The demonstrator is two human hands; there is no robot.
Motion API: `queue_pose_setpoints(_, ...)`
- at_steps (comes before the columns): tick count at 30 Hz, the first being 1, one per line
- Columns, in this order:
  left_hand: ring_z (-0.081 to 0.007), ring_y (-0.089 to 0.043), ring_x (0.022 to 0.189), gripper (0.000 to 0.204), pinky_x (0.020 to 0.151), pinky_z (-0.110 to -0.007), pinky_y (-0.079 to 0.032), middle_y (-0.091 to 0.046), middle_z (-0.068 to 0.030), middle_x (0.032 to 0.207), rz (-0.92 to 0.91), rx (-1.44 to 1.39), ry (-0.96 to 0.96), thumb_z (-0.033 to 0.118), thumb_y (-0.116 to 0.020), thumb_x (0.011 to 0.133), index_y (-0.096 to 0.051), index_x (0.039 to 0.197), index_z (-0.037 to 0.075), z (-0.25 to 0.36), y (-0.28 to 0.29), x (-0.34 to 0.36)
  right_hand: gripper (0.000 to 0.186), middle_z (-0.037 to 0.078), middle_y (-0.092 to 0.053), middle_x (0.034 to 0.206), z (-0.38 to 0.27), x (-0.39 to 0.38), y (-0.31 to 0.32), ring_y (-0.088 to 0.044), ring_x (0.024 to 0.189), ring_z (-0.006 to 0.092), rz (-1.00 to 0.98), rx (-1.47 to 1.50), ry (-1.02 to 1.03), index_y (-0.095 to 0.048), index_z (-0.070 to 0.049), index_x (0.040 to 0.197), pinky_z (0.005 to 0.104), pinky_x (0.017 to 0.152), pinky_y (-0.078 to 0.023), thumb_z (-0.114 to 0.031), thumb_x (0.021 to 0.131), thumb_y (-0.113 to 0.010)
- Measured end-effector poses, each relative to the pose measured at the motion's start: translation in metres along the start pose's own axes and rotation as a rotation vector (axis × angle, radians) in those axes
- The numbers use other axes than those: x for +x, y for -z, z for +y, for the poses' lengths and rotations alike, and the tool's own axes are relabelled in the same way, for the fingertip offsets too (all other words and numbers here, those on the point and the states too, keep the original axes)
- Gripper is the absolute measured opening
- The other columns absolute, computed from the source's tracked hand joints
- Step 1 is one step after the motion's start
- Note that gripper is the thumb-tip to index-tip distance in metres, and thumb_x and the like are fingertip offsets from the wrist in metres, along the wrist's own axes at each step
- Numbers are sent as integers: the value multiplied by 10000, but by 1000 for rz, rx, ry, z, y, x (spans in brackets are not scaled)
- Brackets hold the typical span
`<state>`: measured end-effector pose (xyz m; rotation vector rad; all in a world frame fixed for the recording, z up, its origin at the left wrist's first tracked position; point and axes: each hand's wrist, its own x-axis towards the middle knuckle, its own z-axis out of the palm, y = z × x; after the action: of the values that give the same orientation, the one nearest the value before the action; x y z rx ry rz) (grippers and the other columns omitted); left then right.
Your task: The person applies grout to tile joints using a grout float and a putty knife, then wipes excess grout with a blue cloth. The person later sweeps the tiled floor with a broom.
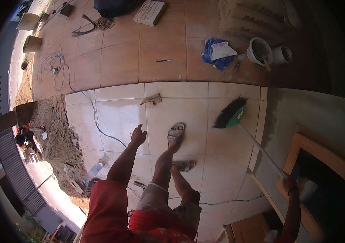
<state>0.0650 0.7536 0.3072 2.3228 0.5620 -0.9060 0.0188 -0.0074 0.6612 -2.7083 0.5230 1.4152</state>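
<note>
My right hand (289, 183), at the right by the dark opening, is closed round the pale handle of a broom (236, 117). Its green head and black bristles rest on the white tiled floor (176, 91). Over the tiles at centre left, my left hand (139, 135) is held out with fingers apart and nothing in it. Beyond that hand, a small hand float (153, 99) lies near the edge of the white tiles. My feet, in grey sandals (176, 133), stand to the right of my left hand.
A cable (96, 115) crosses the tiles. Sand (57, 133) lies left, beside a plastic bottle (94, 170). Stacked sacks (253, 18), a bucket (259, 50), a blue plastic bag (217, 60) and a pale block (149, 12) sit on the brown tiles. A wooden frame (318, 154) stands right.
</note>
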Motion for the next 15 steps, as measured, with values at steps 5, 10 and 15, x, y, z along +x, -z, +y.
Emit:
queue_pose_setpoints(5, -472, -407, 1207, 777, 959, -523, -424, -270, -226, 1454, 113, 301, 92, 146, -650, 785, -264, 1458, 130, 39, 7, 114, 402, 211, -619, 1146, -99, 25, 42, -632, 1035, 291, -175, -92, -269, -500, -163, 1359, 387, 789, -507, -141, 957, -498)
queue_pose_setpoints(10, -445, -394, 1224, 770, 992, -491, -368, -276, -190, 1468, 223, 552, 54, 68, -596, 783, -274, 1471, 191, 34, -40, 199, 416, 190, -630, 908, -68, 40, 32, -645, 832, 291, -39, -205, -76, -497, -168, 1365, 396, 713, -509, -134, 951, -516)
queue_pose_setpoints(15, -333, -551, 1104, 455, 906, -451, -420, -553, -110, 1261, 145, 456, 132, 130, -513, 886, -487, 1331, 219, 13, -65, 227, 456, 165, -597, 831, -103, 79, 49, -623, 781, 301, -47, -341, 160, -493, -170, 1367, 406, 672, -507, -107, 920, -553)
